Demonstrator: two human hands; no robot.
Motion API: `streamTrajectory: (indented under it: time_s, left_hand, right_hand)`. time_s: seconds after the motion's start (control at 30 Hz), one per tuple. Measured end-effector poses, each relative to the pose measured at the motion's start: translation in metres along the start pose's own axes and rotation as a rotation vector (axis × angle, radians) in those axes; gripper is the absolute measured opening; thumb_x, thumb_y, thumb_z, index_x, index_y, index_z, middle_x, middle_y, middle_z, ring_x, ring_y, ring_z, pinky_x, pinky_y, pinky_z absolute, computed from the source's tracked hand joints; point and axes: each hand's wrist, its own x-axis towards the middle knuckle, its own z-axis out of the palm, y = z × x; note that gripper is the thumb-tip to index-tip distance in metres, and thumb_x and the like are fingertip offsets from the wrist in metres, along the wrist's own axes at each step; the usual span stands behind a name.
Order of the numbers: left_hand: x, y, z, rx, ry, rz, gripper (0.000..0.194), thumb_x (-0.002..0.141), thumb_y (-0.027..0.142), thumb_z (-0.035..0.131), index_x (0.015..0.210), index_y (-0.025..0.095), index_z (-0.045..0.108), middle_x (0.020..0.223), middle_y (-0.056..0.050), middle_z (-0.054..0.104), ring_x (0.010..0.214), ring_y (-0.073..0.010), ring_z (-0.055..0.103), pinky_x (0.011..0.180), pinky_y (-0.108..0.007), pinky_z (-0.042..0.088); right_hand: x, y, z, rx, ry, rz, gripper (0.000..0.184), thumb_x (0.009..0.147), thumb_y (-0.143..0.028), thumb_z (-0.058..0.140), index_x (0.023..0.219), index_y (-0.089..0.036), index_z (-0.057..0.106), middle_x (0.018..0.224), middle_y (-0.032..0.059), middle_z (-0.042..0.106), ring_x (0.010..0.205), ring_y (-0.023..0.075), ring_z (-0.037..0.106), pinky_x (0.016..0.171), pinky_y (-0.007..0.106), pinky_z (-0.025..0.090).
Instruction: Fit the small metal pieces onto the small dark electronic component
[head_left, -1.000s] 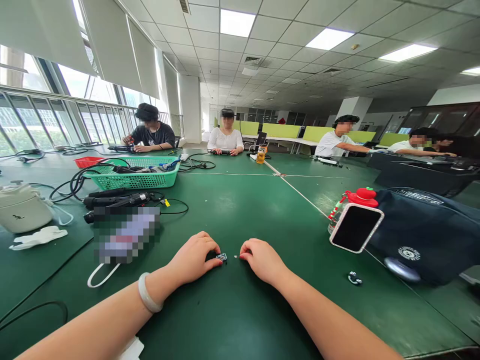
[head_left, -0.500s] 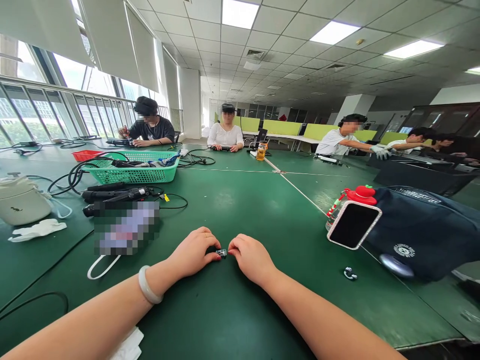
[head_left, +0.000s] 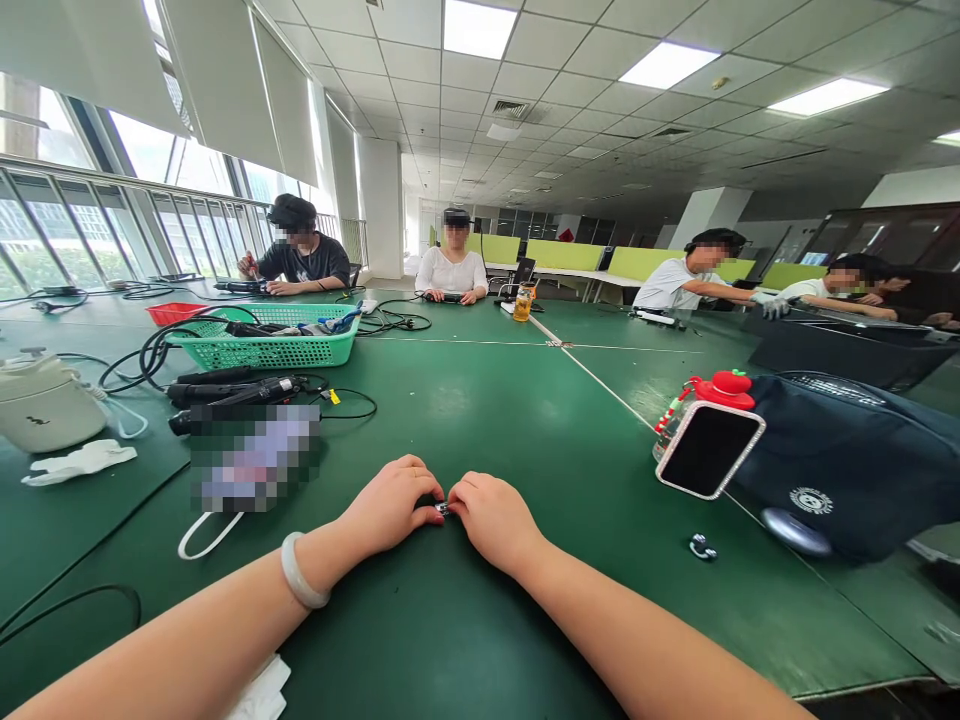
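A small silver-and-black part (head_left: 442,509) sits low over the green table (head_left: 450,610), between my two hands; its exact kind is too small to make out. My left hand (head_left: 394,503) pinches its left side between thumb and fingers. On the other side, my right hand (head_left: 491,515) is closed in a pinch, its fingertips against the part's right end. Those fingertips cover much of the part, and I cannot see whether they hold anything else.
To the left lie a green basket (head_left: 270,350), black tools (head_left: 232,395) with cables, and a pouch (head_left: 255,460). A phone (head_left: 711,450) leans by a dark bag (head_left: 862,460) at right, near a small shiny object (head_left: 703,547). Several people sit around the table.
My right hand has moved slightly left, closing the gap to the small part and covering more of it. My left hand stays nearly in place, still pinching the part.
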Motion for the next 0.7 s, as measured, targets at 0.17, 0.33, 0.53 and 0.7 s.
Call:
streamTrajectory:
  time_s: [0.17,0.33,0.53,0.7]
  left_hand:
    - [-0.0008,0.0010,-0.0004,0.000,0.007,-0.003,0.021,0.075,0.042,0.060,0.084,0.023,0.063,0.085,-0.001,0.066,0.094,-0.0195,0.050,0.084,-0.031,0.038]
    - [-0.0008,0.0016,-0.0008,0.003,0.008,0.005,0.021,0.076,0.041,0.059,0.084,0.023,0.064,0.083,-0.001,0.066,0.092,-0.0190,0.051,0.083,-0.031,0.039]
    - [-0.0025,0.0033,-0.0016,0.003,0.019,-0.009,0.018,0.077,0.038,0.058,0.085,0.023,0.063,0.084,0.000,0.066,0.095,-0.0193,0.051,0.085,-0.032,0.038]
    - [-0.0028,0.0059,-0.0028,0.002,0.030,-0.008,0.018,0.078,0.037,0.055,0.084,0.022,0.063,0.082,0.000,0.066,0.093,-0.0187,0.051,0.084,-0.031,0.039]
  right_hand:
    - [-0.0042,0.0033,-0.0055,0.100,0.017,0.010,0.019,0.087,-0.021,0.043,0.082,-0.021,0.062,0.084,0.0016,0.060,0.080,0.0134,0.055,0.072,0.024,0.040]
    - [-0.0084,0.0062,-0.0060,0.164,-0.002,0.018,0.008,0.082,-0.024,0.053,0.083,-0.021,0.061,0.085,0.0005,0.060,0.079,0.0131,0.055,0.070,0.023,0.041]
    - [-0.0075,0.0057,-0.0032,0.147,-0.039,0.005,0.010,0.083,-0.022,0.051,0.083,-0.022,0.061,0.084,-0.0002,0.059,0.078,0.0123,0.055,0.069,0.023,0.041]
    - [-0.0072,0.0058,-0.0033,0.200,-0.008,-0.017,0.010,0.082,-0.018,0.051,0.080,-0.021,0.061,0.084,0.0004,0.060,0.077,0.0120,0.055,0.070,0.023,0.040]
